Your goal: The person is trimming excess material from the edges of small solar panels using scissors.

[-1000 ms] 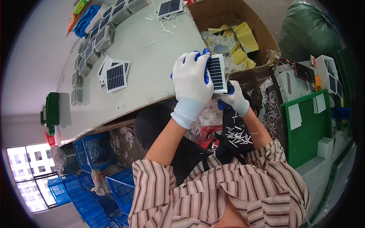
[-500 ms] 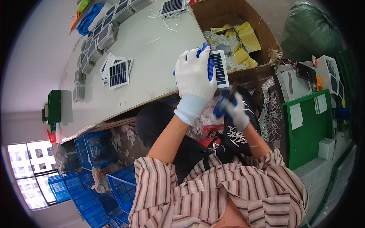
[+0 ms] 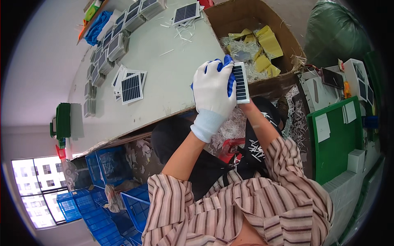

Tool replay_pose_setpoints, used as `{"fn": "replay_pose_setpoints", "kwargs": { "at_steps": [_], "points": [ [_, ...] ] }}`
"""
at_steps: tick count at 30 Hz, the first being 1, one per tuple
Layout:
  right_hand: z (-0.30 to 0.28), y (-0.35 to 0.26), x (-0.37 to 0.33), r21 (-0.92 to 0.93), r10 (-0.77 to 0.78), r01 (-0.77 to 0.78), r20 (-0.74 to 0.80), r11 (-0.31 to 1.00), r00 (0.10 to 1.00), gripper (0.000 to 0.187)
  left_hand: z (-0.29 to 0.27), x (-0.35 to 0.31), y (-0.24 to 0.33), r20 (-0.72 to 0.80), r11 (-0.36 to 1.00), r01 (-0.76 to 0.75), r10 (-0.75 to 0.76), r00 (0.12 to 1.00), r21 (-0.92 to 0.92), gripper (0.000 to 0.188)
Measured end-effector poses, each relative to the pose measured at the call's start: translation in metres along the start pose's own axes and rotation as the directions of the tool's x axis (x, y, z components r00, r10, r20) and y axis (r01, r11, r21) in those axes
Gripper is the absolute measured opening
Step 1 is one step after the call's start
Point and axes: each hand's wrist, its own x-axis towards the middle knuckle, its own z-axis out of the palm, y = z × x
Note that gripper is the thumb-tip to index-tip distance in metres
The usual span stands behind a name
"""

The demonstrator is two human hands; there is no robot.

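Note:
My left hand (image 3: 214,84), in a white knit glove with blue-coated fingers, is closed on a small solar panel (image 3: 241,84) with dark cells and a white border. It holds the panel upright by its left side, just past the front edge of the table (image 3: 164,82). Behind the panel goes my right forearm (image 3: 260,123); the hand at its end is hidden, so its fingers and anything in them do not show. Left of my left hand, a few loose solar panels (image 3: 132,87) lie overlapping on the table.
Stacked panels (image 3: 117,47) line the table's far left side. More panels (image 3: 186,13) lie among white strips at the back. A cardboard box (image 3: 283,47) holds shredded strips and yellow pieces. At right stands a green tray (image 3: 336,143); blue crates (image 3: 104,164) sit lower left.
My right hand, blurred below the panel with a dark object at its fingers, has gone up behind the panel. The left hand keeps its hold on the panel. The whole view has shifted slightly.

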Motion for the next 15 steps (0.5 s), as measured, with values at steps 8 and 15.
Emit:
{"fn": "replay_pose_setpoints", "kwargs": {
  "at_steps": [8,15],
  "points": [
    [-0.067,-0.042,-0.028,0.256,0.495,-0.559,0.276,0.788,0.824,0.014,-0.015,0.002,-0.008,0.095,0.992,-0.005,-0.007,0.995,0.126,0.045],
    [-0.062,-0.041,-0.020,0.356,0.482,-0.598,0.366,0.718,0.796,0.013,0.002,0.000,0.000,-0.082,0.999,0.049,-0.049,0.995,-0.006,0.034]
  ]
}}
